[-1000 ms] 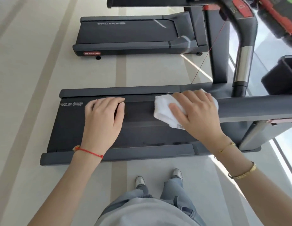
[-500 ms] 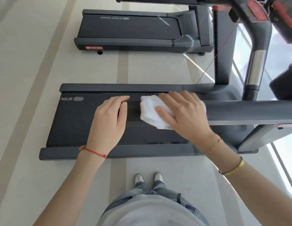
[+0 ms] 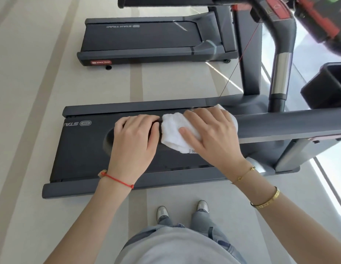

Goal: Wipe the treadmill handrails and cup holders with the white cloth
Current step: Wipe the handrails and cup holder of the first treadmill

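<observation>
A: Looking down from head height, what are the hands doing?

B: The right hand (image 3: 209, 134) lies spread over a bunched white cloth (image 3: 175, 136), thumb tucked along its near edge, holding it pressed onto the grey handrail (image 3: 280, 124) that runs out to the right.

A: And the left?

B: The left hand (image 3: 133, 138) grips the free end of the same rail, fingers curled over the top, just beside the cloth. Likely it steadies the person leaning in.

A: Where are the cup holders?

B: A dark bin-shaped pocket (image 3: 329, 86) sits at the far right, near the console; I judge it one of them, well apart from the cloth, so not yet wiped.

A: Anything below?

B: The treadmill belt (image 3: 82, 149), and two shoes on the floor (image 3: 32, 92).
</observation>
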The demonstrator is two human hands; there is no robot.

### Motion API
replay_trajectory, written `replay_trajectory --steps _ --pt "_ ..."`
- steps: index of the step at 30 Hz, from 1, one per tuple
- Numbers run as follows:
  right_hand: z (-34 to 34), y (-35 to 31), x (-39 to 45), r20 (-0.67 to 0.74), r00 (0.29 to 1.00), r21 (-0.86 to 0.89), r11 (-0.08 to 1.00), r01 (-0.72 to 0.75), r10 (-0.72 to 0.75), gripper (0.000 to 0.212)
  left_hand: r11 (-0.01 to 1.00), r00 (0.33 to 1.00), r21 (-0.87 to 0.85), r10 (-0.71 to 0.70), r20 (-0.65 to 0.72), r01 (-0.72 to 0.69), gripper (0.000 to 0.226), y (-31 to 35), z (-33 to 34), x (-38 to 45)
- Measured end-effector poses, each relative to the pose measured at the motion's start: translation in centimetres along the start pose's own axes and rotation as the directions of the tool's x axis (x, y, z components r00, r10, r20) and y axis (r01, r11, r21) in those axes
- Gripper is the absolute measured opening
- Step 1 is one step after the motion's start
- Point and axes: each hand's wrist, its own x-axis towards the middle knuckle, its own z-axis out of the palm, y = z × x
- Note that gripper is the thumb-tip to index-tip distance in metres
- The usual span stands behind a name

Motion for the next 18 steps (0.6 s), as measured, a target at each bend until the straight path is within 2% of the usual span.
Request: replay_trajectory --steps 12,18 --pt "-4.5 15.0 -5.4 -0.044 0.995 -0.037 0.995 -0.093 0.091 0.037 0.994 0.991 -0.045 0.108 0.08 -0.104 0.025 12.3 6.7 3.6" --pt "-7.1 23.8 -7.5 0.007 1.0 0.013 1.0 -0.001 0.001 0.035 0.99 0.991 -0.089 0.113 0.076 -0.107 0.022 21.3 11.6 6.1"
